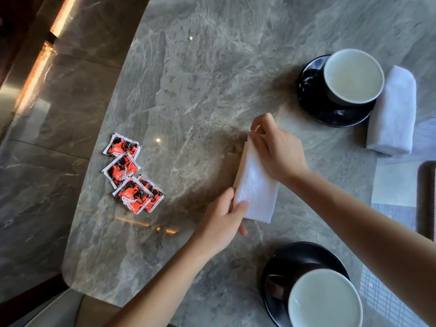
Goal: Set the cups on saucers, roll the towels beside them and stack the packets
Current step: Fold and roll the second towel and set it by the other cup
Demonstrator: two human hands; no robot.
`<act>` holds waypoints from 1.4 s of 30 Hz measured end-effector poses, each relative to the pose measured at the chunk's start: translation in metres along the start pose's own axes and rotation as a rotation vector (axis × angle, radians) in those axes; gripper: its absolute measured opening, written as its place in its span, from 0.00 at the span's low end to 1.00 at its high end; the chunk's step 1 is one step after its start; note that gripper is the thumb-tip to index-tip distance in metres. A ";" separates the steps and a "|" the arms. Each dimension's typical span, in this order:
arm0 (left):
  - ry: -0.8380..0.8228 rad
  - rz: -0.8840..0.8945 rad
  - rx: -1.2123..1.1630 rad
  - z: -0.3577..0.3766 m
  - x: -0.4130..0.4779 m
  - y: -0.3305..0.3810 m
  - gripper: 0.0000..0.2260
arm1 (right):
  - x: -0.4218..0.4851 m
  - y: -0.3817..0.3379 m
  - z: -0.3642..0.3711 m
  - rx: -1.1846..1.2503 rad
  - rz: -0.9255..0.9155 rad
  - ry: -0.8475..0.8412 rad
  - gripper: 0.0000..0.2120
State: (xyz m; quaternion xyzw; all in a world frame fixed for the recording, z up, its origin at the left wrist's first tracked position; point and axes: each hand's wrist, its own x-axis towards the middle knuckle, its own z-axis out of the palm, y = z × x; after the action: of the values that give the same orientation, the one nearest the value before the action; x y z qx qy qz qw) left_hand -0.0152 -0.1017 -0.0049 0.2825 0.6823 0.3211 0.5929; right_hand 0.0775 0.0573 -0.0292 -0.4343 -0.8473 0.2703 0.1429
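A person's two bare hands are working a folded white towel [256,185] at the centre of a grey veined marble worktop [200,79]. The left hand [224,217] is reaching up from 7 o'clock, its thumb and fingers pinched on the towel's near corner, while the right hand [277,151] is coming across from 4 o'clock, wrist bent and fingertips closed on the towel's far end, so the cloth is lying tilted between them. At 2 o'clock a dark cup [352,76] with a pale interior is sitting on a glossy black saucer [330,112], and a rolled white towel [392,112], soft and looped in texture, is lying against that saucer's right rim. At 5 o'clock a second cup [324,300] is standing on a second black saucer [304,256], partly cut off by the frame's lower edge. At 9 o'clock four red-and-black foil packets [131,173] are lying loose in a ragged line, the two nearest overlapping, just inside the worktop's curved left edge. A wide bare stretch of polished stone is lying open between the packets and the hands and on toward 12 o'clock. Beyond the edge, stone floor tiles [42,161] are showing far below.
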 end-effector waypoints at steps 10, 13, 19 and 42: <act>0.127 0.056 0.832 -0.026 0.004 0.001 0.23 | 0.002 -0.007 0.004 -0.107 0.010 0.026 0.07; 0.120 0.054 0.897 -0.027 0.008 0.003 0.25 | 0.003 -0.006 0.006 -0.143 -0.001 0.035 0.07; 0.214 0.083 0.972 -0.035 0.015 0.011 0.24 | 0.006 -0.006 0.006 -0.248 -0.028 0.002 0.09; -0.049 0.770 1.431 -0.012 0.020 -0.013 0.26 | 0.037 0.008 0.011 -0.334 -0.036 -0.171 0.28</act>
State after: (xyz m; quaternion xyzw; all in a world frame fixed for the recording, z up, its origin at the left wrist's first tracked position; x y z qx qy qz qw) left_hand -0.0295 -0.0959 -0.0267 0.8150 0.5640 -0.0175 0.1316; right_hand 0.0561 0.0871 -0.0422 -0.4122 -0.8971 0.1590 0.0009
